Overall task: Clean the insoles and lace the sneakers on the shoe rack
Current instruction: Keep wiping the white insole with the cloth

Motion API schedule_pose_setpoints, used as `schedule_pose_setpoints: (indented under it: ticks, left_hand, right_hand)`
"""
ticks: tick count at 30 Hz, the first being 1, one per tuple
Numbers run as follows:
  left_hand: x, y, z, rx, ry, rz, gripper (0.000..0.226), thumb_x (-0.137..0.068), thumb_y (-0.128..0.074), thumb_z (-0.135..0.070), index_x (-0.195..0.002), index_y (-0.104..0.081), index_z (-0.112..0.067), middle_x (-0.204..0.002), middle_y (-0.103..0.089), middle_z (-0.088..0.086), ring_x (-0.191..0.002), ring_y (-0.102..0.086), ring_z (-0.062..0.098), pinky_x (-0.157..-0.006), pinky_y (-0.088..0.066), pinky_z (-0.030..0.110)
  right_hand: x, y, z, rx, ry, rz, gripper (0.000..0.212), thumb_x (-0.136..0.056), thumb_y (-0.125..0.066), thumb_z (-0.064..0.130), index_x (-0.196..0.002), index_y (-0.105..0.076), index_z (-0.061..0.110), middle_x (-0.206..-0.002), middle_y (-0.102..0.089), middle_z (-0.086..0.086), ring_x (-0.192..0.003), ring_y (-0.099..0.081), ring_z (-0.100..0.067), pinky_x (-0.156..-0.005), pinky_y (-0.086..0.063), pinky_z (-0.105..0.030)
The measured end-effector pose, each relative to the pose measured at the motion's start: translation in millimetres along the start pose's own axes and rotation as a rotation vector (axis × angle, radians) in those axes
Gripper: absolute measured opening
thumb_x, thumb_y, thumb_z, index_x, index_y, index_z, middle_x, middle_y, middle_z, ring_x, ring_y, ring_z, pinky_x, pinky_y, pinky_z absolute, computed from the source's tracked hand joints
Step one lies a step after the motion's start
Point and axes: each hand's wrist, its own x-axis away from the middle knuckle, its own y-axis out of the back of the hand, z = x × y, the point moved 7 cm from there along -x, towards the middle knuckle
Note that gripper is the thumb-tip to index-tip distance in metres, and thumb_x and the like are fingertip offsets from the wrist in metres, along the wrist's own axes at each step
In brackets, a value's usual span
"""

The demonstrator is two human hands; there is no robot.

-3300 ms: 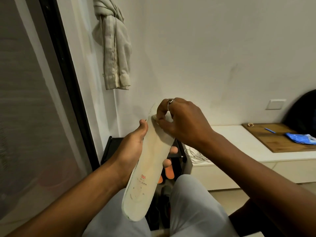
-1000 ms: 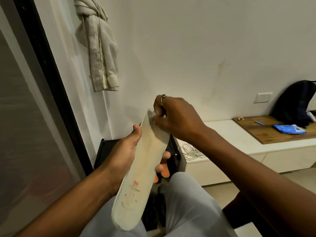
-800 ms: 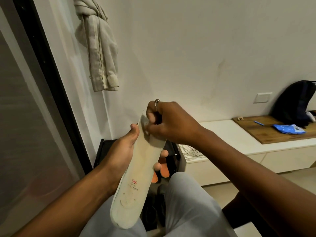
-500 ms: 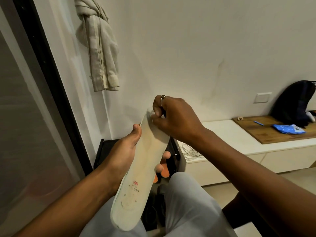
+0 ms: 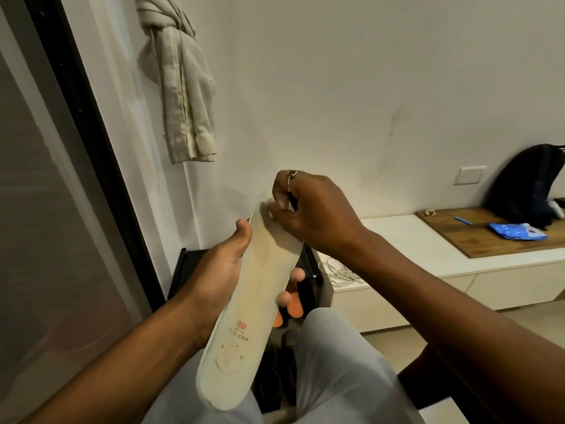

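Observation:
A pale, worn insole with a small red printed mark near its heel stands tilted above my lap, toe end up. My left hand grips it from behind at mid-length, thumb on the left edge and fingertips showing at the right edge. My right hand, with a ring on one finger, pinches a small tool with a dark handle against the insole's toe end; the tool is mostly hidden by the fingers. The black shoe rack sits below, against the wall, with orange-soled footwear and dark shoes partly hidden behind my knees.
A glass door with a black frame fills the left. A beige garment hangs on the wall. To the right, a low white bench carries white cords, a wooden board, a blue packet and a black bag.
My right hand rubbed down over the insole's toe area and back up to the tip. My left hand keeps the same grip on the insole.

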Motion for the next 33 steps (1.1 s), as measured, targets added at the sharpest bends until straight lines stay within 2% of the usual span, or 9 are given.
schedule_pose_setpoints:
  ticks: [2, 6, 8, 13, 15, 18, 25, 28, 33]
  left_hand:
    - [1, -1, 0, -0.018, 0.003, -0.003, 0.078, -0.095, -0.022, -0.071, -0.117, -0.071, -0.014, -0.097, -0.071, 0.016, -0.068, -0.065, 0.028, -0.065, -0.056, 0.036]
    - [-2, 2, -4, 0.026, -0.053, -0.027, 0.072, -0.094, -0.024, -0.071, -0.115, -0.073, -0.021, -0.098, -0.071, 0.02, -0.066, -0.063, 0.031, -0.064, -0.053, 0.037]
    - [-2, 3, -3, 0.038, -0.061, -0.018, 0.072, -0.094, -0.024, -0.071, -0.107, -0.077, -0.025, -0.099, -0.07, 0.02, -0.066, -0.063, 0.03, -0.065, -0.051, 0.037]
    - [0, 0, -1, 0.005, -0.013, 0.009, 0.076, -0.093, -0.025, -0.071, -0.112, -0.075, -0.017, -0.098, -0.071, 0.017, -0.068, -0.064, 0.028, -0.065, -0.054, 0.037]
    - [0, -2, -1, 0.009, -0.007, 0.014, 0.075, -0.094, -0.024, -0.071, -0.114, -0.074, -0.018, -0.099, -0.071, 0.017, -0.068, -0.065, 0.028, -0.064, -0.055, 0.036]
    - [-2, -1, -3, 0.022, -0.048, -0.007, 0.074, -0.095, -0.022, -0.07, -0.114, -0.075, -0.022, -0.101, -0.071, 0.02, -0.066, -0.065, 0.028, -0.061, -0.054, 0.036]
    - [-1, 6, -7, 0.024, -0.083, -0.071, 0.071, -0.095, -0.025, -0.068, -0.119, -0.07, -0.019, -0.098, -0.072, 0.021, -0.068, -0.068, 0.033, -0.062, -0.058, 0.037]
    - [-2, 16, -11, 0.073, -0.125, -0.181, 0.066, -0.096, -0.031, -0.068, -0.121, -0.069, -0.021, -0.093, -0.072, 0.024, -0.069, -0.071, 0.039, -0.065, -0.061, 0.044]
    - [-1, 9, -6, 0.097, -0.094, -0.18, 0.066, -0.096, -0.027, -0.069, -0.119, -0.068, -0.023, -0.091, -0.075, 0.02, -0.068, -0.074, 0.037, -0.063, -0.062, 0.042]
  right_hand:
    - [0, 0, 1, -0.018, 0.001, 0.013, 0.034, -0.083, -0.072, 0.013, -0.07, -0.043, 0.025, -0.065, -0.049, 0.008, -0.059, -0.045, -0.019, -0.052, -0.04, -0.032]
    - [8, -14, 8, -0.426, -0.098, 0.342, 0.033, -0.083, -0.075, 0.004, -0.07, -0.05, 0.022, -0.072, -0.064, -0.005, -0.068, -0.064, -0.021, -0.062, -0.053, -0.035]
    - [6, -13, 9, -0.342, -0.073, 0.305, 0.033, -0.083, -0.075, 0.007, -0.071, -0.05, 0.023, -0.072, -0.064, -0.005, -0.067, -0.062, -0.021, -0.061, -0.052, -0.037]
    - [0, 4, 2, 0.091, -0.013, -0.041, 0.022, -0.088, -0.069, 0.019, -0.079, -0.05, 0.026, -0.076, -0.059, 0.009, -0.068, -0.057, -0.018, -0.057, -0.047, -0.032]
    - [-1, 4, -4, 0.077, -0.062, -0.028, 0.004, -0.093, -0.066, 0.024, -0.092, -0.063, 0.025, -0.086, -0.066, 0.008, -0.076, -0.061, -0.015, -0.064, -0.05, -0.031]
    - [-2, -3, -7, 0.023, -0.108, 0.025, 0.014, -0.093, -0.067, 0.023, -0.105, -0.075, 0.019, -0.098, -0.071, 0.004, -0.082, -0.063, -0.011, -0.069, -0.048, -0.025]
    - [3, -11, 7, -0.224, -0.074, 0.194, 0.012, -0.085, -0.078, 0.012, -0.095, -0.08, 0.018, -0.092, -0.072, 0.006, -0.073, -0.063, -0.003, -0.065, -0.045, -0.007]
    - [8, -22, 26, -0.274, 0.031, 0.284, 0.011, -0.084, -0.079, 0.012, -0.094, -0.08, 0.016, -0.095, -0.074, 0.003, -0.08, -0.066, -0.008, -0.069, -0.051, -0.013]
    - [11, -25, 11, -0.444, -0.065, 0.416, 0.013, -0.084, -0.078, 0.012, -0.095, -0.08, 0.018, -0.099, -0.072, 0.003, -0.089, -0.068, -0.012, -0.07, -0.059, -0.029]
